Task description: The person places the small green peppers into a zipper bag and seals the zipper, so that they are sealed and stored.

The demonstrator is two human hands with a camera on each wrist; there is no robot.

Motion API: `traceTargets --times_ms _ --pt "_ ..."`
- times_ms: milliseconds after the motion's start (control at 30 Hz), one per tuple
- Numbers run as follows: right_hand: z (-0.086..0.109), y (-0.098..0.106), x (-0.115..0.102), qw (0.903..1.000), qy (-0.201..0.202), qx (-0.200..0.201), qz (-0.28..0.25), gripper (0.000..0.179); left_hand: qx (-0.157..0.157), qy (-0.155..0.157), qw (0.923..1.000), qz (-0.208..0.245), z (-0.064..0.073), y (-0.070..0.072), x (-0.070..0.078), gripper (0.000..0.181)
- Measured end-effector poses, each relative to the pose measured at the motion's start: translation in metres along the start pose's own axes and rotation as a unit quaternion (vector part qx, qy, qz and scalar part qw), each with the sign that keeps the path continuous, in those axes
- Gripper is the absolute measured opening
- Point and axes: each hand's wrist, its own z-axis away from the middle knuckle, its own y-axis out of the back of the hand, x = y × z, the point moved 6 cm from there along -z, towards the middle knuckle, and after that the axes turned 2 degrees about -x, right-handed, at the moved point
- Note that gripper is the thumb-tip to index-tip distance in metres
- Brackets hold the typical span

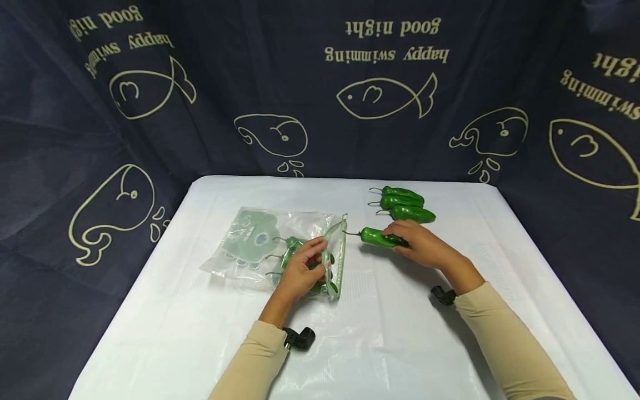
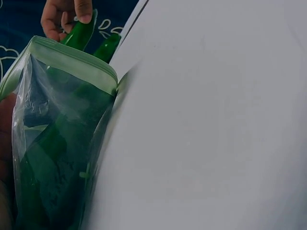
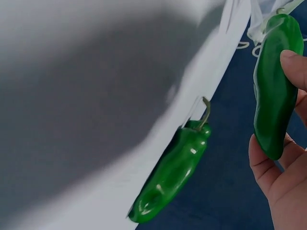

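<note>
A clear zip bag (image 1: 215, 264) with a green zip band and a green cartoon print lies on the table. My left hand (image 1: 300, 269) grips it near its open mouth, which faces right. Green peppers (image 1: 291, 243) show through the plastic, stems to the left. Just right of the mouth, my right hand (image 1: 422, 244) holds another green pepper (image 1: 372, 236), its stem pointing at the bag. In the right wrist view the thumb lies along this pepper (image 3: 276, 86), with fingers behind it. The left wrist view shows the zip band (image 2: 76, 62) standing up, spread apart from the table.
Three more green peppers (image 1: 407, 203) lie side by side at the back of the white table (image 1: 400, 344), beyond my right hand. One such pepper (image 3: 175, 172) appears in the right wrist view. Dark printed cloth (image 1: 310, 66) rises behind the table and along its sides.
</note>
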Motion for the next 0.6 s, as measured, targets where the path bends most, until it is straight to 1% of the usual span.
traceTargets --times_ms 167,367,600 --pt "-0.008 -0.005 -0.007 1.0000 0.003 -0.007 0.002 0.043 0.003 -0.012 0.9999 0.003 0.000 0.000 0.002 0.056" --pt "-0.017 -0.014 -0.016 0.9998 0.012 -0.016 0.001 0.041 0.003 -0.007 1.0000 0.001 -0.001 0.001 -0.001 0.057" --pt "-0.024 -0.027 -0.025 0.9994 0.013 -0.033 -0.006 0.040 0.009 0.001 0.9997 0.022 -0.009 0.002 -0.032 0.059"
